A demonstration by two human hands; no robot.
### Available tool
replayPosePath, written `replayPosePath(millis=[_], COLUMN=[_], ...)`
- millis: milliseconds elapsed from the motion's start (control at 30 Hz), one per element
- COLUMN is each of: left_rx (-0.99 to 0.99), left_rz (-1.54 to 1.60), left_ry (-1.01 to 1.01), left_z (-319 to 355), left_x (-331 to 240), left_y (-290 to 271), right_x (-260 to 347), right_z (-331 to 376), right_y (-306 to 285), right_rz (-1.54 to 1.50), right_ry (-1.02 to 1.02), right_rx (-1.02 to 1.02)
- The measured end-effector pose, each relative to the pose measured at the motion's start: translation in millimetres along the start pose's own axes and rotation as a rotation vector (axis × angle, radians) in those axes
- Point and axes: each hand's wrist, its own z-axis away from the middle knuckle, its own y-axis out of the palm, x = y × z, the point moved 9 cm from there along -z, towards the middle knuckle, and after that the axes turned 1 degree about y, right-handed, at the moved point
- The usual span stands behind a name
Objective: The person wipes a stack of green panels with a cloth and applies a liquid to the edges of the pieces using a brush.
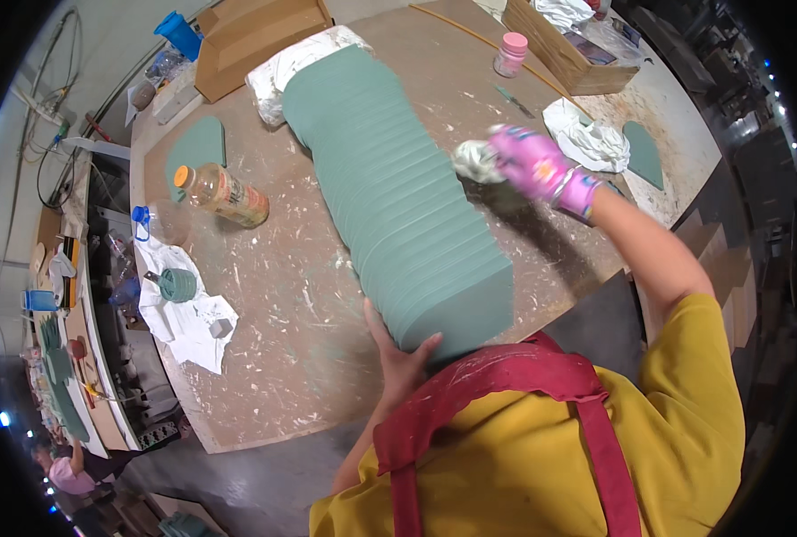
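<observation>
Much of my left hand (398, 353) is hidden: I see only the thumb and the heel of the palm pressed flat against the near end of the row of green panels (398, 192), the fingers being lost behind that end. It is spread open against the panels, not gripping. My right hand (541, 166), in a pink glove, is blurred; it is clenched around a whitish rag (477, 161) at the right flank of the row, middle right of the frame. Whether the rag touches the panels I cannot tell.

The row runs from upper centre to lower centre of the frame on the workbench (282, 322). It consists of many thin, dull green sheets set on edge face to face, their top edges forming a ribbed, slightly curved surface. The far end butts against a white wrapped bundle (295, 67); my apron hides the near lower corner.

A plastic bottle (224, 192) with an orange cap lies on its side at left of the row, well apart.
</observation>
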Motion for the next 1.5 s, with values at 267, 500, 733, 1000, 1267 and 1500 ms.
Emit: replayPosePath(millis=[267, 500, 733, 1000, 1267, 1500], left_rx=[0.021, -0.420, -0.475, -0.508, -0.094, 0.158], left_rz=[-0.139, -0.607, -1.097, -0.999, -0.793, -0.720], left_ry=[0.002, 0.386, 0.363, 0.352, 0.728, 0.798], left_z=[-41, -96, -108, -109, -134, -141], left_x=[-9, -53, -46, -49, -186, -214], left_y=[-59, -120, -112, -116, 25, 106], right_x=[-55, -184, -264, -257, 1, 81], right_z=[8, -78, -139, -139, -80, -38], right_y=[15, -93, -24, -22, -101, -98], right_rz=[-0.208, -0.030, 0.096, 0.063, -0.249, -0.591], right_ry=[0.170, 0.243, 0.384, 0.339, -0.070, -0.228], right_rx=[0.258, -0.385, -0.162, -0.172, -0.172, -0.076])
